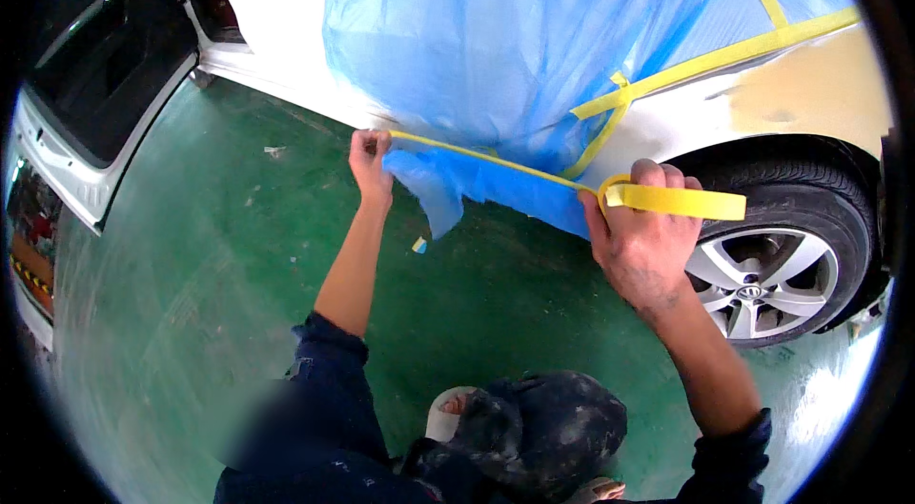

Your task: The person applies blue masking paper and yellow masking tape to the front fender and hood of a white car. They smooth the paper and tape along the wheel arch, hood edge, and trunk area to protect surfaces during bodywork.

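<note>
A narrow strip of yellow masking tape (477, 154) stretches between my hands along the lower edge of the white car's side. My left hand (370, 166) pinches its left end, fingers closed. In my right hand (640, 252) is the yellow tape roll (710, 204), its strip running from beside my thumb. Blue masking film (515, 37) covers the car's side above the strip. Below it, a loose blue film flap (515, 190) hangs from the strip's line, its left part crumpled close to my left hand.
To the right stands a wheel (753, 285) with silver spokes, under a fender with a beige patch (810, 90). More yellow tape (705, 61) borders the film. An open car door (114, 75) juts out at left. Small scraps, including a yellow-blue one (419, 245), lie on the green floor (238, 247).
</note>
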Available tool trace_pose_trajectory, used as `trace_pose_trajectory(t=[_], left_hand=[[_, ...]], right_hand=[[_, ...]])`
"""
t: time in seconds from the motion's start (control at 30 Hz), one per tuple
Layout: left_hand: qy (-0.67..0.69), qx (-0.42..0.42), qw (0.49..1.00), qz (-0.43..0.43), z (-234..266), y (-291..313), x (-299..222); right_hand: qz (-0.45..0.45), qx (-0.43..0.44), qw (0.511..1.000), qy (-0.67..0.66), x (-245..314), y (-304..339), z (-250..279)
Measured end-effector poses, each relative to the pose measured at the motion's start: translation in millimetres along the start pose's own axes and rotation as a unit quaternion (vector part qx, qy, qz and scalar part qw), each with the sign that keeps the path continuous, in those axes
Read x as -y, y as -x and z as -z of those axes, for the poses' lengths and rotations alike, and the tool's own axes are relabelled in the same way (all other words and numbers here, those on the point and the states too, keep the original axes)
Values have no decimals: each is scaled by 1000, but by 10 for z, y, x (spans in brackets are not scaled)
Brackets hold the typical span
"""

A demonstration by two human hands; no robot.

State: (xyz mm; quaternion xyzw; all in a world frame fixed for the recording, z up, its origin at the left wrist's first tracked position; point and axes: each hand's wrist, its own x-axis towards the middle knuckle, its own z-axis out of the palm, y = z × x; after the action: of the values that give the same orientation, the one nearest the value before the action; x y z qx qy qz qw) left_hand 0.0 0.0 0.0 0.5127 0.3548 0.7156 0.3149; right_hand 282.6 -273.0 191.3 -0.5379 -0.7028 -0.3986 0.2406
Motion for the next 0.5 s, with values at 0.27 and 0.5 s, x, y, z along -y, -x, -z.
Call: trace_pose_trajectory(t=[0.27, 0.5], left_hand=[[-309, -135, 937, 93, -38, -182, 109], [-148, 27, 961, -230, -1361, 1005, -1153]], right_hand=[[-14, -31, 999, 23, -66, -25, -326], [-34, -32, 999, 21, -112, 97, -300]])
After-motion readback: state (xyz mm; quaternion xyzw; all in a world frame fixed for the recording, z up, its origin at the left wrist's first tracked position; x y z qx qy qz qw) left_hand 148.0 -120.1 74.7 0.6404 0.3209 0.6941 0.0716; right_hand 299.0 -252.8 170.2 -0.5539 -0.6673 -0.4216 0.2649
